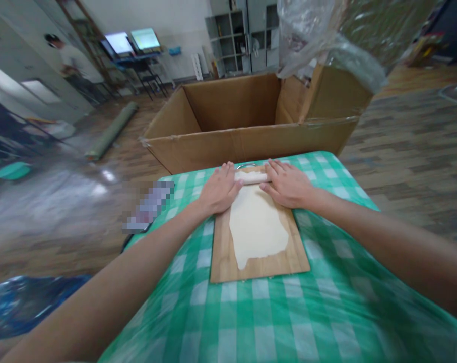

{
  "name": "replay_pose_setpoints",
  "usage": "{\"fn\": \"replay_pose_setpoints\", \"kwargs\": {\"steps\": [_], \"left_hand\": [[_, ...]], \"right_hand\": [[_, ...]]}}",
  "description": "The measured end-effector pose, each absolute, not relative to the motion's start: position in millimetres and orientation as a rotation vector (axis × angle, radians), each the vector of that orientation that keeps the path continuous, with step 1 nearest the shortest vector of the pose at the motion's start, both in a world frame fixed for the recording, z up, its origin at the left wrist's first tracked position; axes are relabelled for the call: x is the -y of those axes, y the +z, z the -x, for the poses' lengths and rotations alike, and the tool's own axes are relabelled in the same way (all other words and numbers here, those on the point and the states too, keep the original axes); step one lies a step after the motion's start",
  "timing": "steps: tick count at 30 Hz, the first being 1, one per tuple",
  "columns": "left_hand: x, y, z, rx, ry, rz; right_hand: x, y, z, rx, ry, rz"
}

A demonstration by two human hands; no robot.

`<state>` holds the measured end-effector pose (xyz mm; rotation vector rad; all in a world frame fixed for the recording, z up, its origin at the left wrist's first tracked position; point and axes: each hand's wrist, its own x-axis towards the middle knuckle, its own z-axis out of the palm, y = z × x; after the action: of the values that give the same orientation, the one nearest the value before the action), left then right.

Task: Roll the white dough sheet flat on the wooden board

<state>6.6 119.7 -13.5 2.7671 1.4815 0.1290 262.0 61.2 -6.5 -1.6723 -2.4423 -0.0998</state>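
A thin, uneven sheet of pale dough (258, 224) lies on a wooden cutting board (222, 262). Across its far end runs a short whitish roller, seemingly a rolling pin (252, 177); whether dough is wrapped around it I cannot tell. My left hand (221, 189) rests flat over the roller's left end, fingers stretched forward and thumb pointing inward. Over the right end, my right hand (286, 184) lies flat too, its fingers extended and thumb near the dough's edge. Both palms hide the roller's ends. A metal handle (247, 165) shows at the board's far edge.
A green-and-white checked cloth (251, 322) covers the table. At its left edge lies a pixelated phone-like object (148, 206). A large open cardboard box (228, 143) stands just beyond. Blue plastic (27, 302) is at lower left, and another person (79, 63) is in the background.
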Motion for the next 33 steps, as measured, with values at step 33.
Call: {"fn": "replay_pose_setpoints", "kwargs": {"steps": [33], "left_hand": [[-127, -11, -20, -1.604, 0.086, -2.784]], "right_hand": [[-64, -13, -276, 2.398, -0.159, 1.586]]}}
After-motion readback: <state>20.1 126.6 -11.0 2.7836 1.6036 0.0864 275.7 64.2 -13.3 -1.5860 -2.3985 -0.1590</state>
